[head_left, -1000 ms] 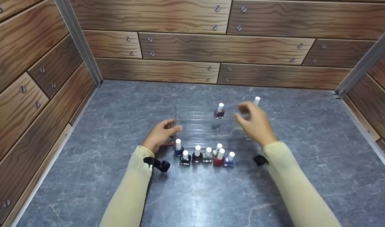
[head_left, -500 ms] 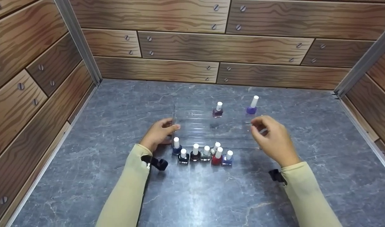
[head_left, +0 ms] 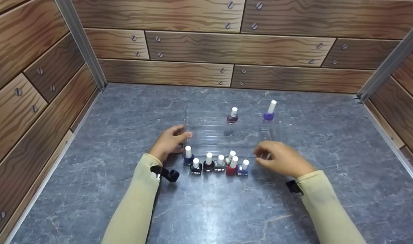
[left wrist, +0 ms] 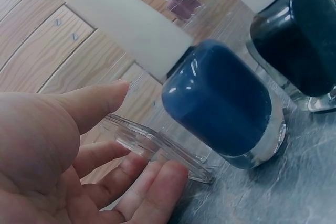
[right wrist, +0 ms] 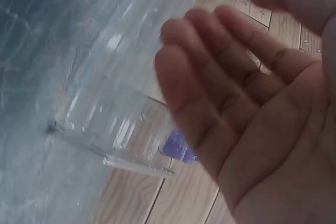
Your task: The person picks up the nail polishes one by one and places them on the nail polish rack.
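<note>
My left hand (head_left: pixel 169 140) grips the left end wall of a clear plastic stepped rack (head_left: pixel 210 137), thumb inside and fingers outside. Close to that thumb stands a dark blue nail polish bottle (left wrist: pixel 220 103) with a white cap. My right hand (head_left: pixel 282 157) is over the rack's front right corner, fingers loosely bent and holding nothing. Nearest to it is a periwinkle nail polish bottle (head_left: pixel 243 169). A plum nail polish bottle (head_left: pixel 232 118) and a purple one (head_left: pixel 268 116) are at the rack's back; the purple bottle leans slightly right.
In front of the rack, a black nail polish bottle (head_left: pixel 195 168), a dark brown-red one (head_left: pixel 209 165), a glittery one (head_left: pixel 220 165) and a red one (head_left: pixel 232 170) stand close together. Another glittery bottle (head_left: pixel 229 158) is partly hidden behind the red one. Wood-patterned walls (head_left: pixel 193 47) enclose the grey marbled table (head_left: pixel 135 101).
My right hand has drawn back from the purple bottle, uncovering it, then moved left and forward-down toward the front row. The left hand keeps its grip on the rack.
</note>
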`<state>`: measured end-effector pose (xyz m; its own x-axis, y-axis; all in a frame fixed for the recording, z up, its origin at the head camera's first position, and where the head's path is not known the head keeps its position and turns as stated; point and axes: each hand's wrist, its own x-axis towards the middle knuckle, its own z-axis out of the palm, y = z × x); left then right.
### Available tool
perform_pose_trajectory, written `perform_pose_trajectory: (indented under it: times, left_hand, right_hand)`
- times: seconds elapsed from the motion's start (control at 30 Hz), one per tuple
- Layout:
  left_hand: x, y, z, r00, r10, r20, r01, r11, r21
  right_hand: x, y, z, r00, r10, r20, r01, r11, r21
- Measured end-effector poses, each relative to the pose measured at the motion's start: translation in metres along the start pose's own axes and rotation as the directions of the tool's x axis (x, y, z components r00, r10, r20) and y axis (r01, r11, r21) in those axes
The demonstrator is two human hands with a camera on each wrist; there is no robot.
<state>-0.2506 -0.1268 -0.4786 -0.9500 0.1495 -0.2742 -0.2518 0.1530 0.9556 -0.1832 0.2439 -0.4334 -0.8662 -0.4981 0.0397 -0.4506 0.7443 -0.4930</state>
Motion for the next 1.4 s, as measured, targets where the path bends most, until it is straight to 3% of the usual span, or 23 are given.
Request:
perform_pose_trajectory:
  times: [0.13,0.3,0.73,1.07,1.27,1.4]
  left_hand:
    - [-0.001,0.000,-0.001,1.000,-0.003,-0.002,0.003,1.000,0.003]
    - [-0.003,-0.001,-0.001,1.000,-0.009,0.001,0.009,1.000,-0.009]
    - [-0.003,0.000,0.002,1.000,-0.004,-0.003,0.004,1.000,-0.007]
    - [-0.001,0.003,0.004,0.999,-0.031,-0.019,0.031,1.000,-0.001]
    - [-0.003,0.004,0.010,0.999,-0.036,0.029,0.035,0.999,0.037]
    - [-0.003,0.002,0.012,0.999,-0.016,0.028,0.014,0.998,0.063]
  right_hand:
    - [0.003,-0.001,0.006,0.996,-0.062,0.062,0.059,0.997,0.052]
    - [0.007,-0.003,0.015,0.986,-0.124,0.107,0.121,0.992,0.035]
    - [0.008,-0.005,0.026,0.977,-0.193,0.087,0.192,0.981,0.014]
    - [0.006,-0.007,0.022,0.979,-0.181,0.095,0.180,0.983,0.023]
    - [0.008,-0.002,0.019,0.979,-0.164,0.118,0.153,0.984,0.096]
    - [0.008,0.000,0.019,0.979,-0.150,0.136,0.133,0.983,0.130]
